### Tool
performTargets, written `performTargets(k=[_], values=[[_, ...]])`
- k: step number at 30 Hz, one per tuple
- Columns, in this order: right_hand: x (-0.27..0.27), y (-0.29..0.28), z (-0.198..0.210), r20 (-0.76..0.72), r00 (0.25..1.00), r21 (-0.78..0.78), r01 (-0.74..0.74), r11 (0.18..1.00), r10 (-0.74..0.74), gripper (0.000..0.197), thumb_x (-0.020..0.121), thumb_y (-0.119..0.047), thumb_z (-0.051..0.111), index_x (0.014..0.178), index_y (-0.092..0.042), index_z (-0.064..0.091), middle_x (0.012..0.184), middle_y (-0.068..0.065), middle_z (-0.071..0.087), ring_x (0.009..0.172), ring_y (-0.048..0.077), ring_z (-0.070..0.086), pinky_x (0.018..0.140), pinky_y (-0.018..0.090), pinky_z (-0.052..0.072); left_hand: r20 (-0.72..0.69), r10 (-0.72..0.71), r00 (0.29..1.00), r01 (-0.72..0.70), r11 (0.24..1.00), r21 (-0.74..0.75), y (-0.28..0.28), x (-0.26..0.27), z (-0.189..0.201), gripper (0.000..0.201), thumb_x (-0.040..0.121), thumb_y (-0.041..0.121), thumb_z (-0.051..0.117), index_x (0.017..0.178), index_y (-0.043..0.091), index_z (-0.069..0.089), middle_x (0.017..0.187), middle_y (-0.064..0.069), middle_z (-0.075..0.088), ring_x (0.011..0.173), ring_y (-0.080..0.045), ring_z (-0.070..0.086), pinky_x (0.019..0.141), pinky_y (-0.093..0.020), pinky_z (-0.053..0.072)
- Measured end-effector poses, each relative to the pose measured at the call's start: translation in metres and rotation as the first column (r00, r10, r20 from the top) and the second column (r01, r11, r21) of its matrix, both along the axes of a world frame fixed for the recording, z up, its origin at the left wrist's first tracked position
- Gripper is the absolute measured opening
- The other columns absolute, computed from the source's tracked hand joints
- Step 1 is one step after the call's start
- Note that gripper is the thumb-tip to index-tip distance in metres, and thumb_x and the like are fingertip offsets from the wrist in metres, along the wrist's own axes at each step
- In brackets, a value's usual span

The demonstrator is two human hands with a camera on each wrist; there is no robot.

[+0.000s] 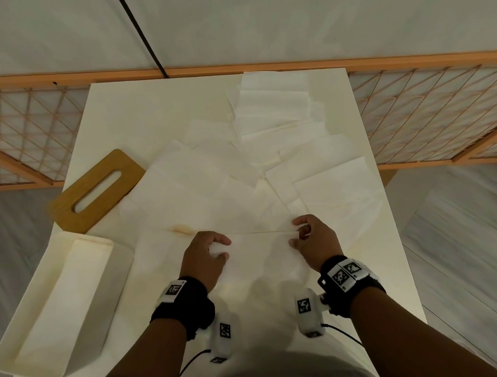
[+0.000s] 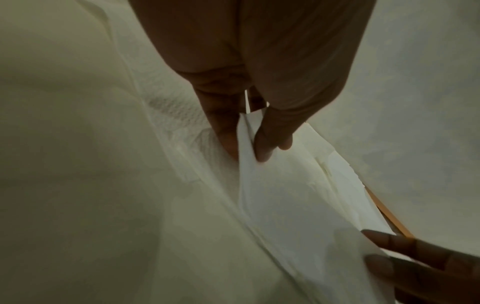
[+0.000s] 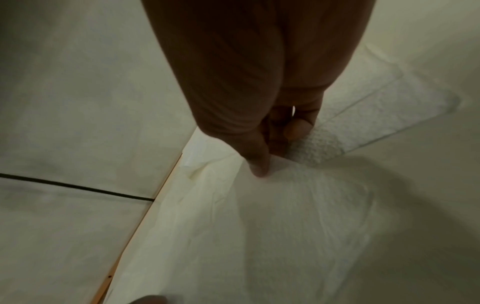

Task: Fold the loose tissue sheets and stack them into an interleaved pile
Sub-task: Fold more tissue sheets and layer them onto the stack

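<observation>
A white tissue sheet (image 1: 261, 252) is held just above the near middle of the table. My left hand (image 1: 217, 248) pinches its left far corner between thumb and fingers, seen close in the left wrist view (image 2: 249, 142). My right hand (image 1: 298, 234) pinches the right far corner (image 3: 262, 164). The sheet (image 2: 298, 205) hangs slack between the two hands. Several loose tissue sheets (image 1: 223, 172) lie overlapping across the table's middle and right, with more folded ones (image 1: 274, 103) at the far right.
A white open tissue box (image 1: 52, 306) lies at the near left. Its wooden lid (image 1: 97, 191) with an oval slot rests beyond it. The table (image 1: 149, 106) ends at a wooden lattice rail (image 1: 437, 108). A black cable (image 1: 140, 32) runs up the wall.
</observation>
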State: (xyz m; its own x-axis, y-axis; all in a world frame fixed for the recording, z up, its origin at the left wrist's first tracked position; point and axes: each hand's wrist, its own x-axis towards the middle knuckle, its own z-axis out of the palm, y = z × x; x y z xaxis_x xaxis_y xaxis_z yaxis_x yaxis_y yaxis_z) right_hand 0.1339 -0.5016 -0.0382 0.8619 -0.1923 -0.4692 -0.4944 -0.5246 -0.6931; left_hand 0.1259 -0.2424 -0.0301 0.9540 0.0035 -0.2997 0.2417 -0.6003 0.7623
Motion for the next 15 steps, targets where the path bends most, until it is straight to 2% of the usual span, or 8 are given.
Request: performTargets(k=[3,5,7,9,12,15], values=[[-0.002,0.002,0.000,0.039,0.999,-0.054,0.004,0.999,-0.002,0.034,0.082,-0.007,0.076,0.111,-0.020,0.062,0.087,-0.003,0.062,0.081,0.014,0.060,0.065,0.009,0.039,0.015,-0.057,0.998,0.055,0.992,0.114,-0.002,-0.001,-0.004,0.029,0.081,0.003,0.072,0.089,0.029,0.063,0.113,0.012,0.052,0.102,-0.010,0.056,0.088,-0.024,0.046],[-0.002,0.007,0.002,0.066,0.998,-0.122,-0.005,0.992,0.014,0.033,0.083,-0.009,0.076,0.110,-0.020,0.062,0.095,-0.003,0.060,0.086,0.015,0.057,0.070,0.017,0.040,0.009,-0.114,0.993,0.108,0.962,0.250,-0.002,-0.003,-0.006,0.025,0.081,0.009,0.072,0.092,0.030,0.064,0.124,0.012,0.042,0.108,-0.012,0.052,0.083,-0.032,0.052],[0.005,0.015,0.008,0.112,0.994,-0.150,0.003,0.989,0.014,0.028,0.085,-0.014,0.075,0.109,-0.021,0.061,0.101,-0.003,0.057,0.088,0.013,0.055,0.074,0.020,0.038,0.039,-0.185,0.982,0.155,0.908,0.389,-0.003,-0.004,-0.006,0.022,0.080,0.016,0.074,0.095,0.030,0.066,0.131,0.010,0.036,0.110,-0.016,0.043,0.079,-0.034,0.052],[0.022,0.027,0.016,0.144,0.989,-0.119,0.001,0.993,0.016,0.021,0.088,-0.017,0.072,0.108,-0.019,0.065,0.098,-0.003,0.061,0.087,0.012,0.056,0.076,0.019,0.039,0.074,-0.268,0.961,0.198,0.847,0.493,-0.005,-0.003,-0.004,0.021,0.077,0.021,0.074,0.095,0.031,0.067,0.129,0.008,0.040,0.106,-0.020,0.044,0.078,-0.034,0.047],[0.057,0.047,0.024,0.080,0.995,-0.005,0.064,0.998,-0.063,0.019,0.090,-0.022,0.071,0.109,-0.016,0.069,0.096,-0.003,0.068,0.088,0.013,0.059,0.081,0.020,0.042,0.049,-0.346,0.937,0.257,0.778,0.573,-0.008,0.002,0.004,0.021,0.078,0.027,0.069,0.099,0.032,0.068,0.117,0.008,0.050,0.104,-0.023,0.049,0.078,-0.035,0.038],[0.098,0.064,0.018,-0.032,0.983,0.125,0.184,0.975,-0.182,0.037,0.088,-0.037,0.074,0.118,-0.016,0.069,0.114,0.005,0.072,0.103,0.021,0.067,0.096,0.031,0.051,0.000,-0.404,0.915,0.315,0.715,0.624,-0.009,0.008,0.013,0.025,0.080,0.032,0.068,0.104,0.032,0.067,0.123,0.007,0.049,0.110,-0.024,0.046,0.079,-0.035,0.031]])
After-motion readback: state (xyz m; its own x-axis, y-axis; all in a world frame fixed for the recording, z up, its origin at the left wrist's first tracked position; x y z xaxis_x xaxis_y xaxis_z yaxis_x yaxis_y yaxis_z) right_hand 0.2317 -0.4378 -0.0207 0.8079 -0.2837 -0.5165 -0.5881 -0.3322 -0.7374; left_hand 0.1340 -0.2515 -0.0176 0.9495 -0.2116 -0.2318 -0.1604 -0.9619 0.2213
